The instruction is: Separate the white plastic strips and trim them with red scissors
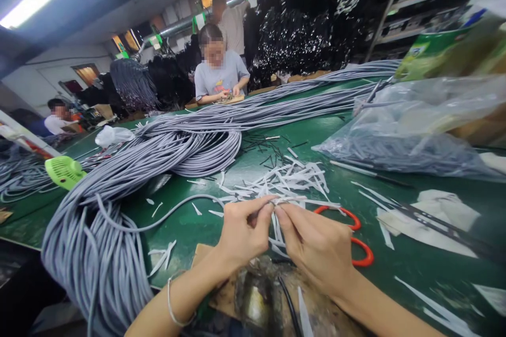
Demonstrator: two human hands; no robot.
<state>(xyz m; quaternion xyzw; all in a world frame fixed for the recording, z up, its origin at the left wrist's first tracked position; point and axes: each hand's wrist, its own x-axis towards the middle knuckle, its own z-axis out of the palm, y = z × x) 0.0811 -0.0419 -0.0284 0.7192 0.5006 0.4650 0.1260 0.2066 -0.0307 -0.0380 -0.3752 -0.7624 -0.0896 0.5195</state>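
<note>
A grey cable (185, 199) runs in a loop from the large bundle into my left hand (245, 226), which is closed around it in a pinch. My right hand (320, 245) meets the left at the fingertips and pinches at the cable's end; the small details there are covered by my fingers. White strips (292, 176) lie in a loose pile just beyond both hands. Beside my right hand are the red handles of scissors (362, 253), partly hidden behind it. A worn block with a metal part (255, 295) sits below my wrists.
The grey cable bundle (158, 152) stretches across the green table (272, 139) and hangs over its left edge. Clear plastic bags (411, 131) stand at right, near tweezers (438, 224) on white scraps. Black bits (272, 150) lie scattered. A co-worker (221, 73) works across the table.
</note>
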